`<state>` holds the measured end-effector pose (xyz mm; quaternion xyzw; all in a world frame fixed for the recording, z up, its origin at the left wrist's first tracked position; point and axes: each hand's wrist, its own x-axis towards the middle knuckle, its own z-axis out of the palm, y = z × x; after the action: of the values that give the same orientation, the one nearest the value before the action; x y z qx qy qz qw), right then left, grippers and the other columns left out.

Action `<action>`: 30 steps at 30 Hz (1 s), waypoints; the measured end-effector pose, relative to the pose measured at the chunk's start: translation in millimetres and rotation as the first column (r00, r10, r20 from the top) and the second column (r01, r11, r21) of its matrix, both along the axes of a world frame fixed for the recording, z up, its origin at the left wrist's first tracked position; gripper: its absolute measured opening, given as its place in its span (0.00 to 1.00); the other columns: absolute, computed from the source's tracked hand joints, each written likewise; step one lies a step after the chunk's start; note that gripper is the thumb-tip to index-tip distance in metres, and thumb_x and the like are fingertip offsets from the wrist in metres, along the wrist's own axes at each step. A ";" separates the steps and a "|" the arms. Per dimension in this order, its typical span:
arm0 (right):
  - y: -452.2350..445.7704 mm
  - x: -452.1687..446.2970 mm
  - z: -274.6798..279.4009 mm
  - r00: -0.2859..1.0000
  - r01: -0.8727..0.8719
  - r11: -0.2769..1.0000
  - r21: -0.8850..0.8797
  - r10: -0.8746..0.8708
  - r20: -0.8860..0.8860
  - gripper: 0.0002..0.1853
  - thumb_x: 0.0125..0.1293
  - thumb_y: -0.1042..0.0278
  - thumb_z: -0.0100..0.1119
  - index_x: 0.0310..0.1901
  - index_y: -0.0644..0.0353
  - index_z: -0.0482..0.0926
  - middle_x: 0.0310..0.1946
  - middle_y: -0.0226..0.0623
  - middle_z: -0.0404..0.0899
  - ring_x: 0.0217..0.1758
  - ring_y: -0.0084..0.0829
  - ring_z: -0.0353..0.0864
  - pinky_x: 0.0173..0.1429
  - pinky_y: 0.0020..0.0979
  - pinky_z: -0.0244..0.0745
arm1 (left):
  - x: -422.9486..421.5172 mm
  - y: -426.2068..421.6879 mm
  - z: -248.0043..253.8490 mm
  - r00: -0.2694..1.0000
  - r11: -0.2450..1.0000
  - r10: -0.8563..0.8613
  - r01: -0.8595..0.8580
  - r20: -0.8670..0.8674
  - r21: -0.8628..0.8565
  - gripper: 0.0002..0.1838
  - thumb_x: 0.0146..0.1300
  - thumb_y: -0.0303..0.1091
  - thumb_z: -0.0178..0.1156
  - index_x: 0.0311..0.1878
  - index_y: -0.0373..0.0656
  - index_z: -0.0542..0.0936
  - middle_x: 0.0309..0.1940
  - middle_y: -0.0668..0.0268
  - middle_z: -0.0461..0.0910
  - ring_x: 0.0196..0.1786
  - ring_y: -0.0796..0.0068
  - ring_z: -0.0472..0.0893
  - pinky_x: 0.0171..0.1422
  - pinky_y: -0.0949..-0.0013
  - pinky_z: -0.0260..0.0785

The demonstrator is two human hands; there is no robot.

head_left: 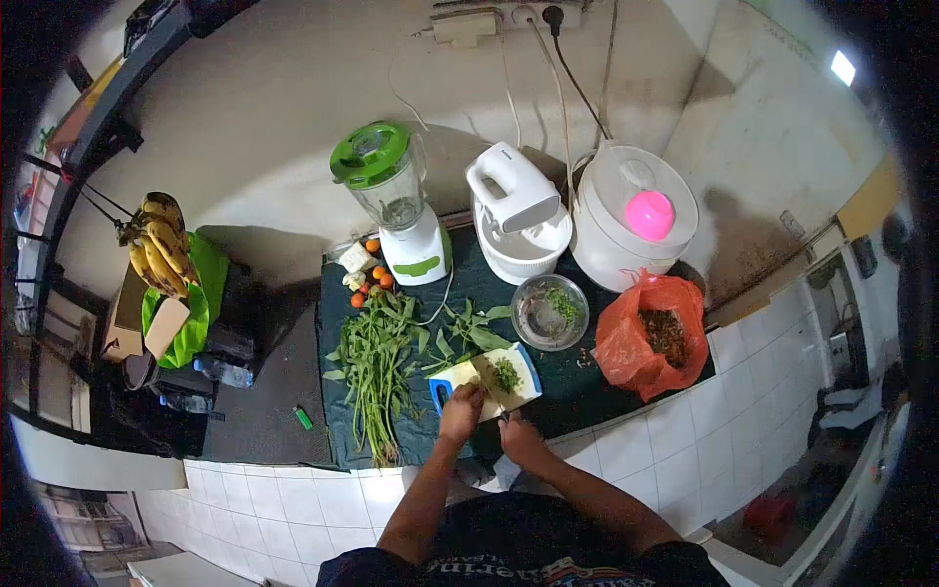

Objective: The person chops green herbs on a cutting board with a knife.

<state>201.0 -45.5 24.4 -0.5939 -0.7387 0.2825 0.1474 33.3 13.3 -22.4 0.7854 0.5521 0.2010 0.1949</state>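
A white cutting board with blue ends point(523, 392) lies on the dark green cloth, with chopped green pieces point(506, 376) on it. My left hand point(463, 408) is closed over the left part of the board; what its fingers hold is too small to make out. At the board's front edge my right hand point(522, 437) is wrapped round the handle of a knife point(504, 413), whose blade lies over the board. A clear bowl point(550, 312) with green pieces stands behind the board. Left of it lies a bunch of leafy greens point(372, 367).
Behind stand a blender point(412, 240), a white mixer point(515, 196) and a large white container point(636, 220). A red plastic bag point(626, 344) sits at the right. Tomatoes point(376, 278) lie near the blender. Bananas point(158, 245) hang far left; a green lighter point(303, 418) lies left.
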 end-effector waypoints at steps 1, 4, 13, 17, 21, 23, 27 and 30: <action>1.2 0.2 -4.0 1.000 0.002 1.000 0.000 -0.002 0.000 0.18 0.73 0.61 0.44 0.37 0.72 0.73 0.18 0.48 0.72 0.28 0.54 0.80 0.36 0.52 0.76 | -1.9 -0.3 -1.8 1.000 1.000 -0.018 0.018 0.020 0.016 0.13 0.57 0.28 0.53 0.45 0.43 0.81 0.41 0.58 0.79 0.46 0.54 0.77 0.49 0.57 0.73; 12.2 -2.5 -13.2 0.998 -0.047 0.988 0.145 0.053 -0.033 0.19 0.72 0.58 0.46 0.42 0.72 0.71 0.25 0.55 0.79 0.30 0.55 0.81 0.34 0.51 0.75 | -3.0 0.4 1.0 0.999 0.999 -0.026 0.025 0.043 0.032 0.13 0.58 0.29 0.53 0.46 0.43 0.81 0.42 0.58 0.79 0.46 0.53 0.78 0.49 0.57 0.73; 6.0 -14.4 -37.2 0.993 0.097 0.990 0.104 -0.103 0.050 0.18 0.70 0.61 0.48 0.36 0.72 0.74 0.21 0.52 0.77 0.25 0.53 0.79 0.28 0.48 0.73 | -2.9 2.9 4.5 1.000 0.998 0.019 -0.017 0.021 -0.056 0.14 0.58 0.29 0.53 0.46 0.45 0.82 0.41 0.57 0.79 0.46 0.54 0.79 0.48 0.57 0.74; 30.4 -19.7 -7.8 0.993 0.113 0.985 -0.128 -0.117 -0.030 0.17 0.70 0.61 0.48 0.39 0.72 0.73 0.21 0.53 0.77 0.25 0.56 0.79 0.30 0.50 0.74 | -4.3 3.1 5.0 0.999 0.999 0.003 0.000 0.053 -0.052 0.12 0.58 0.29 0.53 0.44 0.43 0.81 0.41 0.57 0.79 0.45 0.53 0.80 0.47 0.56 0.75; 14.6 -17.3 -5.4 0.999 0.035 0.996 -0.076 -0.036 -0.001 0.19 0.71 0.58 0.47 0.39 0.72 0.72 0.23 0.58 0.78 0.30 0.58 0.81 0.36 0.51 0.76 | -0.4 1.2 13.4 0.995 0.991 0.079 -0.072 0.054 -0.109 0.12 0.58 0.29 0.53 0.44 0.42 0.81 0.41 0.57 0.79 0.44 0.52 0.80 0.47 0.56 0.75; 10.2 -16.7 -11.1 1.000 0.020 0.997 -0.069 -0.019 0.013 0.19 0.71 0.57 0.46 0.40 0.72 0.72 0.24 0.59 0.78 0.31 0.58 0.81 0.37 0.51 0.77 | -1.0 3.9 4.3 0.991 0.993 0.091 -0.083 0.096 -0.086 0.12 0.58 0.28 0.53 0.44 0.42 0.81 0.41 0.56 0.79 0.44 0.52 0.80 0.47 0.56 0.75; 27.4 -25.5 -13.4 0.985 0.171 0.961 -0.218 -0.171 0.020 0.21 0.72 0.57 0.45 0.41 0.73 0.72 0.24 0.59 0.79 0.32 0.57 0.82 0.37 0.51 0.77 | -4.6 5.7 8.3 0.991 0.990 0.091 -0.079 0.094 -0.117 0.12 0.58 0.28 0.53 0.45 0.43 0.80 0.41 0.55 0.79 0.43 0.52 0.80 0.47 0.56 0.75; 32.1 -24.9 -15.5 0.989 0.139 0.969 -0.204 -0.126 0.075 0.21 0.72 0.56 0.46 0.42 0.73 0.72 0.23 0.57 0.79 0.28 0.56 0.82 0.33 0.50 0.77 | -6.0 8.5 7.2 0.996 0.985 0.081 -0.075 0.029 -0.157 0.13 0.58 0.28 0.54 0.46 0.43 0.80 0.40 0.55 0.79 0.42 0.51 0.80 0.46 0.55 0.75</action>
<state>176.2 -13.4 8.9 -0.6624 -0.6678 0.3298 0.0800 27.3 21.8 -15.2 0.7419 0.5929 0.1784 0.2575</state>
